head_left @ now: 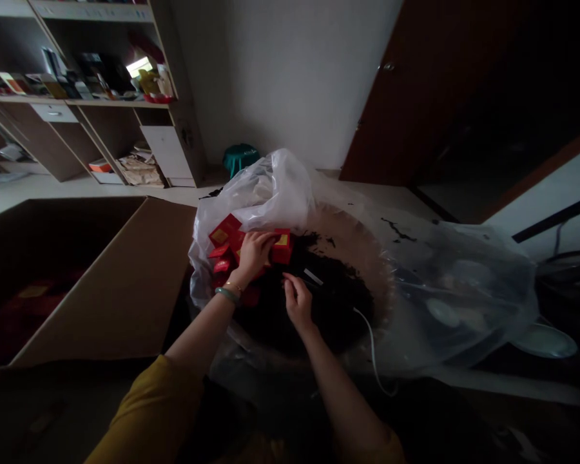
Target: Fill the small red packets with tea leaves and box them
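My left hand (255,254), with a green bangle at its wrist, reaches into the red packaging. Its bent fingers and thumb close about the near end of a small red box (283,247) with a yellow label; part of the grip is hidden. More red packets (222,263) lie under and left of this hand. My right hand (298,303) is close by, thumb and fingers drawn together over dark loose shreds (338,283). Anything in that pinch is too dark to make out. Beside it shows a pale strip (313,277) on something dark.
A round, plastic-lined basket (379,258) holds the shreds. White plastic sheeting (280,187) bunches behind the packets, and clear plastic (464,290) spreads right. An open cardboard box (111,290) stands left. A white cable (374,354) hangs over the near rim. Shelves (157,154) stand behind.
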The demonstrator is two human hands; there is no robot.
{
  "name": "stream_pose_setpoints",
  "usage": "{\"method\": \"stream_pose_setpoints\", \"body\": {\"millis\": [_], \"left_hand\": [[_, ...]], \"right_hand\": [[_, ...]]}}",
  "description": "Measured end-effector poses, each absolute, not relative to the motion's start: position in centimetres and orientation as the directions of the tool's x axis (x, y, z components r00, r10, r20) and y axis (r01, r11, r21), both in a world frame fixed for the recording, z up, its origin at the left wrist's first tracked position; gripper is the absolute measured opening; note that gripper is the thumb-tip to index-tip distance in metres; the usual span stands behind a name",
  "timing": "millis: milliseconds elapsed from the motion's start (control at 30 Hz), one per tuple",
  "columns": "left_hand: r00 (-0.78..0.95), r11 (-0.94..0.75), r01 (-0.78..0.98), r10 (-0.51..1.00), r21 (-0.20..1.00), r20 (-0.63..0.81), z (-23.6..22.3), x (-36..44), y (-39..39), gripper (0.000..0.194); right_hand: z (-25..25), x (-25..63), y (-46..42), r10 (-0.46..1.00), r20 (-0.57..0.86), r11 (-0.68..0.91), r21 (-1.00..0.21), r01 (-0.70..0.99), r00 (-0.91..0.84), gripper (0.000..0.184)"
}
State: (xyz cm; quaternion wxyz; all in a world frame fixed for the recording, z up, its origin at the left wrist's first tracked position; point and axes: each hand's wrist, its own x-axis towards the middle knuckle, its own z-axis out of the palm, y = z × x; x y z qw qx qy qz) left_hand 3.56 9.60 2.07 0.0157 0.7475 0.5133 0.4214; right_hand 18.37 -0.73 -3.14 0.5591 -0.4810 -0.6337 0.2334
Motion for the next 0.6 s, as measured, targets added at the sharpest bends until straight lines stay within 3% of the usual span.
{"method": "stream_pose_setpoints", "body": {"millis": [67, 133, 200, 333, 467, 600], "left_hand": [[-0.025, -0.392, 0.771, 0.769, 0.502, 0.639, 2.9, 3.4, 11.1, 0.028], [-0.041, -0.341, 0.816, 0.771, 0.466, 0.636, 3.5, 3.1, 12.2, 0.029], [0.132, -0.387, 0.858, 0.803, 0.339, 0.581, 3.8, 2.9, 12.7, 0.027], [0.468, -0.517, 0.850, 0.831, 0.102, 0.301, 3.9, 2.9, 12.2, 0.032], [0.509, -0.526, 0.846, 0.845, 0.085, 0.163, 4.5, 2.6, 10.7, 0.073], [0.507, -0.522, 0.848, 0.850, 0.095, 0.143, 5.2, 0.8, 8.1, 0.073]], "right_hand": [[-3.3, 18.4, -0.6, 0.877, 0.473, 0.417, -0.836, 0.357, 0.082, 0.032], [-3.4, 18.4, -0.5, 0.873, 0.480, 0.420, -0.830, 0.368, 0.086, 0.032], [-3.5, 18.4, -0.5, 0.862, 0.499, 0.435, -0.818, 0.376, 0.090, 0.032], [-3.4, 18.2, -0.6, 0.861, 0.507, 0.447, -0.801, 0.399, 0.052, 0.032], [-3.9, 18.1, -0.5, 0.876, 0.483, 0.439, -0.796, 0.416, 0.001, 0.030], [-5.1, 17.8, -0.1, 0.866, 0.497, 0.440, -0.710, 0.550, -0.052, 0.031]]}}
